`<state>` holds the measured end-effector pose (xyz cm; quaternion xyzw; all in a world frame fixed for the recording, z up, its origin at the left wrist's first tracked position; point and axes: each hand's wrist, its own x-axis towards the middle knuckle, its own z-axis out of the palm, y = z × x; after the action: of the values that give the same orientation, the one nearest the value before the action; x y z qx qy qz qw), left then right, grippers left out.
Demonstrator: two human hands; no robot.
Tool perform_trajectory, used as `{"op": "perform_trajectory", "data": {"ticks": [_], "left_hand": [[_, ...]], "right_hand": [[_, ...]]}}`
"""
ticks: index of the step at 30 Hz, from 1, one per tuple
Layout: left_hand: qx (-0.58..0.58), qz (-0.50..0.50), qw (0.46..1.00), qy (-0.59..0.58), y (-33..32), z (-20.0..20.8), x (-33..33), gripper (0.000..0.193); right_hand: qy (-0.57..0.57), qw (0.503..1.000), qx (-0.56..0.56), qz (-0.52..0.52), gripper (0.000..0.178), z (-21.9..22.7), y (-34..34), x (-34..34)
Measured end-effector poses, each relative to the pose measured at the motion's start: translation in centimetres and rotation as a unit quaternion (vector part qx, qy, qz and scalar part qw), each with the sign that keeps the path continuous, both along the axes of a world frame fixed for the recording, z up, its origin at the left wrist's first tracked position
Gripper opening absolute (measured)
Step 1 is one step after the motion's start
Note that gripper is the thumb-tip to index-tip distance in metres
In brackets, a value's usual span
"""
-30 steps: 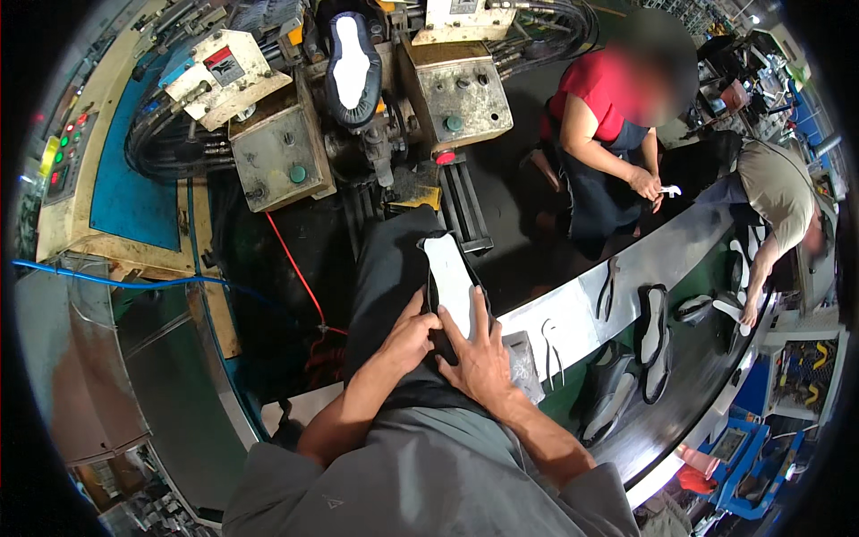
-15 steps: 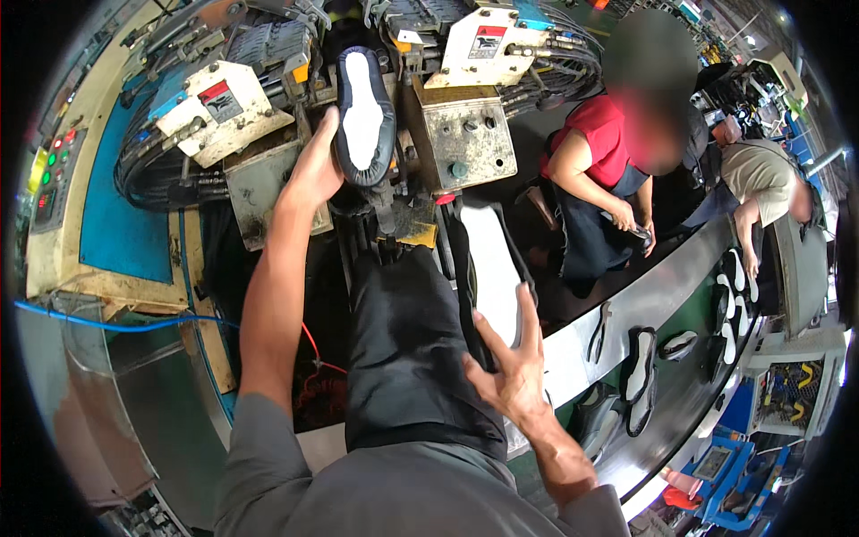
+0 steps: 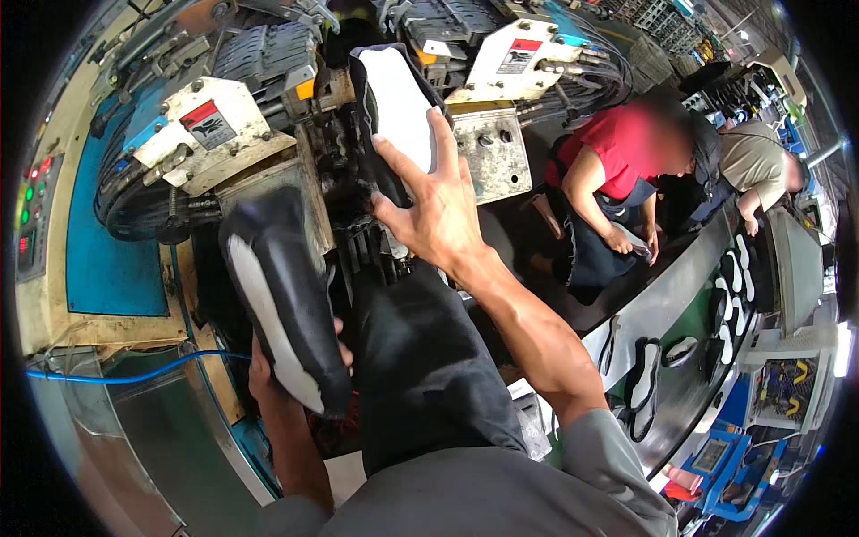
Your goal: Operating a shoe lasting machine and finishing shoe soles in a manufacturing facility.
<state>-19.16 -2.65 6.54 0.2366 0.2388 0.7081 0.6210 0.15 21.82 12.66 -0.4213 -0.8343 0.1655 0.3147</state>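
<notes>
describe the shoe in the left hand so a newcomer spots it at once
Find the big machine with cream panels across the top left. Below it, left of the dark trousers, the left hand holds a black shoe. Unlike the other shoe, under the right hand with its white bottom facing up, it shows mostly glossy black, with a white strip down its left.

1. We are seeing a red-topped label (image 3: 208, 124) with a dark pictogram on the left pale machine cover (image 3: 250, 123).
2. We are seeing a similar label (image 3: 520, 56) on the right pale cover (image 3: 484, 67).
3. We are finding any lettering too small to read.
</notes>
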Motion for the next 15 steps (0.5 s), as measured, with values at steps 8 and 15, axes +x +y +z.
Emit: {"op": "perform_trajectory", "data": {"ticks": [8,15], "left_hand": [[-0.140,0.072,0.983,-0.097,-8.1,-4.4,-0.1,0.086],[-0.150,0.061,0.985,-0.068,-9.7,-5.9,1.4,0.089]], "right_hand": [[-0.030,1.000,0.001,-0.004,0.071,-3.4,1.0,-3.3],[-0.154,0.971,0.179,0.030,0.079,-2.3,0.8,-3.2]]}}
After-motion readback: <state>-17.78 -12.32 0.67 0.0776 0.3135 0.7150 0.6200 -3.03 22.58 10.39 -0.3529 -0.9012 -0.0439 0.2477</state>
